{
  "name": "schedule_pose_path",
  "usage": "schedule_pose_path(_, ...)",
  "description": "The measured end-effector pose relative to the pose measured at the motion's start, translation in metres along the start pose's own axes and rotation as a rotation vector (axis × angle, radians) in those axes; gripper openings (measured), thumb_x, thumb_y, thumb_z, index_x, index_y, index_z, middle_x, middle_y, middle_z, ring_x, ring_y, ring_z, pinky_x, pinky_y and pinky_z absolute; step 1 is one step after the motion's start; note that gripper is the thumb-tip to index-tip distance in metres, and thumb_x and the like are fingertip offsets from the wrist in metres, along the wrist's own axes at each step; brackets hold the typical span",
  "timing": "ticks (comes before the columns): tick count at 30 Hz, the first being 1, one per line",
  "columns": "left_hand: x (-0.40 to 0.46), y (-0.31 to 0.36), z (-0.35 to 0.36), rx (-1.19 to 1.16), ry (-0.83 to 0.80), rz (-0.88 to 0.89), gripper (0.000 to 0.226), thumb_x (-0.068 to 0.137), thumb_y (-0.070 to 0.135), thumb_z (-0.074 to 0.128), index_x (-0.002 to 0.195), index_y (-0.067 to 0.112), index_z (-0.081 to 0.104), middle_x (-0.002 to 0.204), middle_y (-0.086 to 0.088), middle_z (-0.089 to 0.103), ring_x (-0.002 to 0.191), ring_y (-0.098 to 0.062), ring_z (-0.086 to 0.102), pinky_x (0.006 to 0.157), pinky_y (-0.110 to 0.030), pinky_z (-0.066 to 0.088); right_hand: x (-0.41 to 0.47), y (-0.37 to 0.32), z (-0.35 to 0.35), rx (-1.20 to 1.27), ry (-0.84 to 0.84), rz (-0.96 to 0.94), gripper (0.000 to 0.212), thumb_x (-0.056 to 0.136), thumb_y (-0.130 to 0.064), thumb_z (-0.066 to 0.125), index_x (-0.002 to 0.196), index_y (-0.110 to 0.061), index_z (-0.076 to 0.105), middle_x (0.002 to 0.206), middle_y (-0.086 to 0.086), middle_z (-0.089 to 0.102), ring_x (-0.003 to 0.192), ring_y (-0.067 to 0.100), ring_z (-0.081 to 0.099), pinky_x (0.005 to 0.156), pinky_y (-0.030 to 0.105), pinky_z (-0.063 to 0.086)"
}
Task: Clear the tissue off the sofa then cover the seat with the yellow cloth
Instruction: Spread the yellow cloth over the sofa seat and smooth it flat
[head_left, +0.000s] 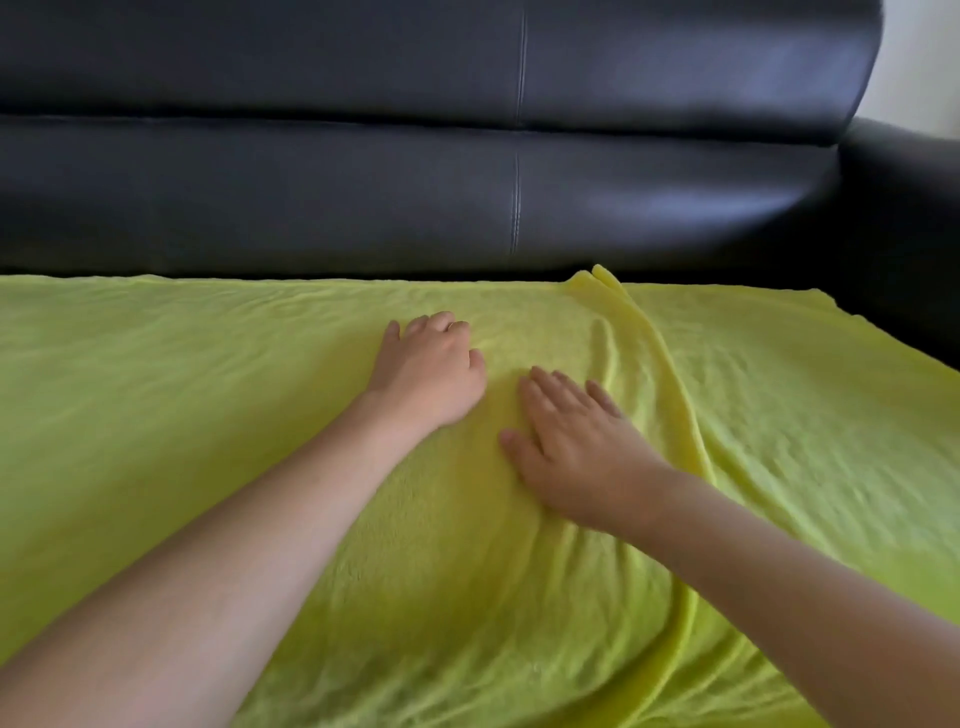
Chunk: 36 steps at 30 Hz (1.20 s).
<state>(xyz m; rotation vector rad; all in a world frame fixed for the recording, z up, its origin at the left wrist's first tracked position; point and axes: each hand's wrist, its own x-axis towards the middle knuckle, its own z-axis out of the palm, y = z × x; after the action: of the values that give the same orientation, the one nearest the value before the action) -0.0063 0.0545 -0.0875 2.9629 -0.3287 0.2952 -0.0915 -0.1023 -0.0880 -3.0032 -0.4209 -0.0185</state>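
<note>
Already the yellow cloth (260, 415) lies spread over the sofa seat, filling the lower two thirds of the frame from the left edge to the right, its far hem running along the foot of the dark backrest (363, 182). No tissue shows anywhere in view, so the clearing looks done and the smoothing is the step in hand.

One raised fold (644, 353) runs from the hem at upper centre down toward the lower right, bunched into a small peak at the top. To finish well, I would press that ridge flat by sweeping outward toward the armrest (904, 234) at the right, keeping one palm down as an anchor so the cloth does not drag along.

Left hand (431, 369) rests on the cloth at centre, its fingers curled under somewhat, holding nothing that I can make out. Right hand (576, 441) lies flat just beside it, fingers straight and spread, palm pressing the cloth beside the fold.
</note>
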Motion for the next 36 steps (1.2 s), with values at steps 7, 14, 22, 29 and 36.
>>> schedule_pose_path(7,-0.051,0.025,0.006,-0.028,-0.161,0.077,0.065,0.099,0.056,0.017,0.156,0.025,0.016,0.164,0.006,0.008,0.150,-0.018,0.003,0.120,-0.048,0.004,-0.013,0.066,-0.003,-0.044,0.005,0.225,0.069,0.099,-0.055,0.015,0.155,-0.018,0.005,0.163,0.002,0.001,0.149,0.016,-0.003,0.120,0.041,-0.005)
schedule_pose_path(14,-0.052,0.024,0.012,0.000,-0.142,0.061,0.064,0.099,0.058,0.015,0.156,0.029,0.008,0.164,0.010,0.002,0.150,-0.016,-0.003,0.121,-0.047,-0.002,-0.055,0.050,0.004,-0.075,-0.010,-0.088,0.074,0.093,-0.065,0.011,0.155,-0.026,-0.004,0.162,-0.007,-0.008,0.147,0.008,-0.011,0.119,0.034,-0.009)
schedule_pose_path(22,-0.047,0.039,0.000,0.014,-0.145,0.063,0.063,0.101,0.052,0.017,0.157,0.023,0.010,0.164,0.006,0.001,0.150,-0.018,-0.002,0.121,-0.047,-0.001,-0.034,0.117,-0.008,0.127,0.137,0.333,0.064,0.100,-0.053,0.023,0.154,-0.019,0.015,0.161,0.004,0.015,0.146,0.023,0.017,0.118,0.040,0.014)
schedule_pose_path(29,-0.045,0.074,0.013,-0.065,-0.209,0.135,0.064,0.100,0.056,0.012,0.157,0.028,0.004,0.164,0.009,-0.003,0.150,-0.016,-0.005,0.121,-0.047,-0.002,-0.044,0.152,-0.002,0.057,0.061,0.374,0.065,0.097,-0.058,0.014,0.155,-0.028,0.008,0.162,-0.007,0.004,0.148,0.013,0.001,0.120,0.038,0.001)
schedule_pose_path(36,-0.046,0.071,0.019,-0.006,-0.176,0.139,0.066,0.098,0.060,0.007,0.156,0.031,-0.001,0.163,0.012,-0.006,0.150,-0.014,-0.008,0.121,-0.047,-0.004,-0.054,0.207,-0.007,0.027,0.035,0.465,0.070,0.094,-0.063,0.014,0.155,-0.029,0.006,0.162,-0.007,0.002,0.149,0.013,0.001,0.121,0.039,0.001)
